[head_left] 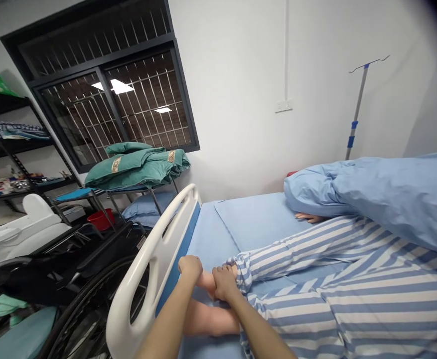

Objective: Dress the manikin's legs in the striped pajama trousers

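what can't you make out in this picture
All in the head view:
End of the held foot: covered by the left hand.
Body beyond the striped trousers: mostly hidden by the blue quilt and cut off by the right edge.
Wheelchair wheel: cut off by the bottom edge.
Shelf items: too small and blurred.

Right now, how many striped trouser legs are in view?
2. The far trouser leg ends beside the right hand; the near trouser leg lies closer to the camera, partly hidden by the right forearm.
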Action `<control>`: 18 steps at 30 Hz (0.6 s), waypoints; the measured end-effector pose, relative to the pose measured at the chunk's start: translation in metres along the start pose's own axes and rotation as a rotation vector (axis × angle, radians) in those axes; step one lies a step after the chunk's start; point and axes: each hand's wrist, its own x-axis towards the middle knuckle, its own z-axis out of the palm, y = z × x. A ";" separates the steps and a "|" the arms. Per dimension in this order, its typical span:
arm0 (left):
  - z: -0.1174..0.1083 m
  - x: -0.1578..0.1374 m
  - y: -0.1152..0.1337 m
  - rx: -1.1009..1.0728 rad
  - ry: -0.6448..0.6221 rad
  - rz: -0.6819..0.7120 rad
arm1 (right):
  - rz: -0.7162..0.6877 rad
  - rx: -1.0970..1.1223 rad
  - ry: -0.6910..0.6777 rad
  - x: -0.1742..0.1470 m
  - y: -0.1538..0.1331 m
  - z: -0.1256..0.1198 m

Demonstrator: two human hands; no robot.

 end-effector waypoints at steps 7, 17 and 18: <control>0.007 0.011 0.010 0.032 -0.021 0.022 | -0.016 0.022 -0.016 -0.004 0.000 -0.005; 0.026 0.015 0.027 0.002 0.065 0.087 | -0.018 -0.007 -0.038 -0.001 0.003 -0.001; 0.026 0.015 0.027 -0.008 0.076 0.096 | -0.017 -0.006 -0.042 -0.001 0.003 -0.001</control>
